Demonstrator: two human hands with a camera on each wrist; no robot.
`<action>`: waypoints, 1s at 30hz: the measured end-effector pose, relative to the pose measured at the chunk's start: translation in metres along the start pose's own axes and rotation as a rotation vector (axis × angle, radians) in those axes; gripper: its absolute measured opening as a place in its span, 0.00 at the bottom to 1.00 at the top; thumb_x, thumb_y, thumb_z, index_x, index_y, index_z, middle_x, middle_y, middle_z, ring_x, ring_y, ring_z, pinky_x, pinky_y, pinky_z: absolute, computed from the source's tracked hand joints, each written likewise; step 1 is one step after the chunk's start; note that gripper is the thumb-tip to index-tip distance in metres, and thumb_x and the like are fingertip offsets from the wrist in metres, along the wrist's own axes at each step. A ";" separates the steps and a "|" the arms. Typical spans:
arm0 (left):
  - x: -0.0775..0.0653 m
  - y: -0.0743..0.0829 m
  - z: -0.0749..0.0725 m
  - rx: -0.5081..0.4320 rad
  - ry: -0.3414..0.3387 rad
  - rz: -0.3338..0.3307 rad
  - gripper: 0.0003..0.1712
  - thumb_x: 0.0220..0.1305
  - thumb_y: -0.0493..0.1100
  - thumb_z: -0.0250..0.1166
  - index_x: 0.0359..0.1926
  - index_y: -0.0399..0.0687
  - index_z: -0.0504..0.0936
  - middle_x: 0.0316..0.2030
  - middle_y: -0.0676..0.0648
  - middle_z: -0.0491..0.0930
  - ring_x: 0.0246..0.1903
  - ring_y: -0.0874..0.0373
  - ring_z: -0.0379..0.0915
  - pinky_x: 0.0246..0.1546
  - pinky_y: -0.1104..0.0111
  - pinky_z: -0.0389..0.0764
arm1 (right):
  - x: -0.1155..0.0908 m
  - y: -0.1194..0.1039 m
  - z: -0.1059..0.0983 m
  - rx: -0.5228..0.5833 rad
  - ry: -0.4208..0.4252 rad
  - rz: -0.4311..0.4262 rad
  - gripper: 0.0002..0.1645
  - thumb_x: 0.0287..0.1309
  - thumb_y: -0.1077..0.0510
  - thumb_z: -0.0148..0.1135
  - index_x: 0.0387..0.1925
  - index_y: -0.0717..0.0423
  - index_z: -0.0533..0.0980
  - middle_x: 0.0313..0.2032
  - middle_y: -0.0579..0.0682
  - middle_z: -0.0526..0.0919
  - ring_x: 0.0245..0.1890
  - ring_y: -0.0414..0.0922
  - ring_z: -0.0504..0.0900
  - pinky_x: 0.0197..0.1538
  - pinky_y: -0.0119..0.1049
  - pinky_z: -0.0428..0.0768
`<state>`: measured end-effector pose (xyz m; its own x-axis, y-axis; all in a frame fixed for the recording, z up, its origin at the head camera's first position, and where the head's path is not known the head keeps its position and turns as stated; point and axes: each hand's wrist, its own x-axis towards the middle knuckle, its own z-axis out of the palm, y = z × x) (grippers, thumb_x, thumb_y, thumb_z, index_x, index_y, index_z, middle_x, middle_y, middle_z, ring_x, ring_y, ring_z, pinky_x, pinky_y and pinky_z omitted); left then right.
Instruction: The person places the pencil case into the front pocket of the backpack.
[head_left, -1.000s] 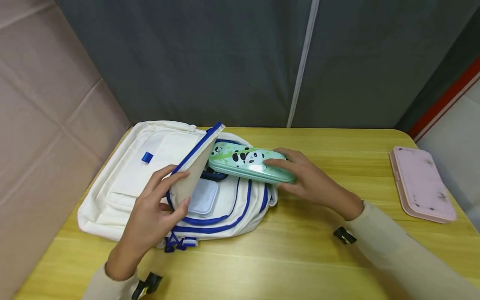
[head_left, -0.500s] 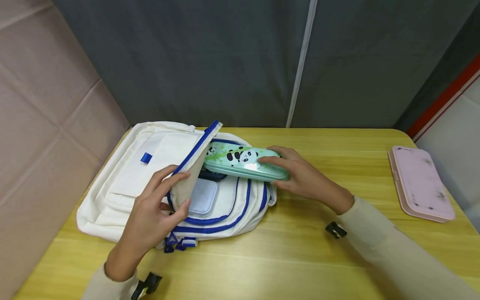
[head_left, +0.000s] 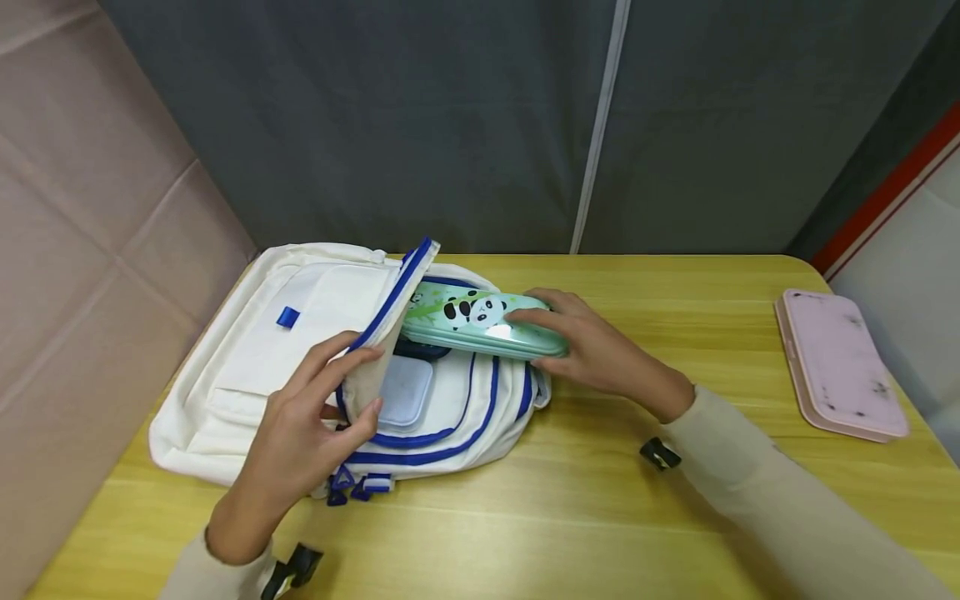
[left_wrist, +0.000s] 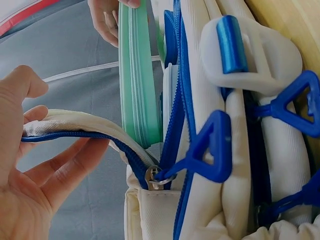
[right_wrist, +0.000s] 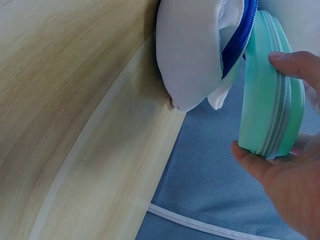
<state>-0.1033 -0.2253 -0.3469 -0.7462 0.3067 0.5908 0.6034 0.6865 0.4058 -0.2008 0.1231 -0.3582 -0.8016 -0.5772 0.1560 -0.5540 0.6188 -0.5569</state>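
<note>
A white backpack (head_left: 300, 350) with blue zips lies flat on the table, its front pocket unzipped. My left hand (head_left: 303, 425) pinches the edge of the pocket flap (left_wrist: 90, 127) and lifts it; thumb and fingers are on either side of the fabric in the left wrist view. My right hand (head_left: 600, 346) grips the right end of a mint-green panda pencil case (head_left: 487, 321). The pencil case's left end is hidden behind the raised flap. Inside the pocket sit a pale blue flat case (head_left: 406, 390) and a dark item (head_left: 422, 349), mostly covered.
A pink flat case (head_left: 840, 362) lies at the table's right end. Triangular blue zip pulls (left_wrist: 207, 145) hang at the backpack's near side. A grey curtain (head_left: 412, 125) stands behind the wooden table (head_left: 525, 517), and a pale panel (head_left: 97, 208) borders it on the left.
My right hand has moved left with the pencil case, and more of the case is behind the flap. The left hand still holds the flap, in nearly the same place.
</note>
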 end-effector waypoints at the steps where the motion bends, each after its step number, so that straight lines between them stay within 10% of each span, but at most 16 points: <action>1: 0.000 0.000 0.000 0.002 0.002 0.007 0.36 0.50 0.29 0.77 0.62 0.45 0.83 0.66 0.41 0.75 0.41 0.55 0.82 0.28 0.82 0.82 | 0.000 -0.001 0.000 0.000 0.000 -0.001 0.34 0.64 0.61 0.72 0.70 0.42 0.76 0.78 0.60 0.62 0.75 0.64 0.62 0.72 0.68 0.69; 30: 0.007 0.005 -0.006 0.029 -0.063 0.050 0.34 0.52 0.29 0.76 0.62 0.48 0.83 0.65 0.45 0.77 0.37 0.60 0.81 0.27 0.82 0.81 | 0.016 -0.015 0.008 0.025 -0.008 -0.007 0.33 0.63 0.61 0.70 0.69 0.41 0.77 0.77 0.60 0.63 0.75 0.62 0.61 0.72 0.65 0.71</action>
<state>-0.1039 -0.2238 -0.3364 -0.7322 0.3812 0.5644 0.6324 0.6881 0.3558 -0.2035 0.1003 -0.3544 -0.7960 -0.5857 0.1529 -0.5534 0.6016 -0.5761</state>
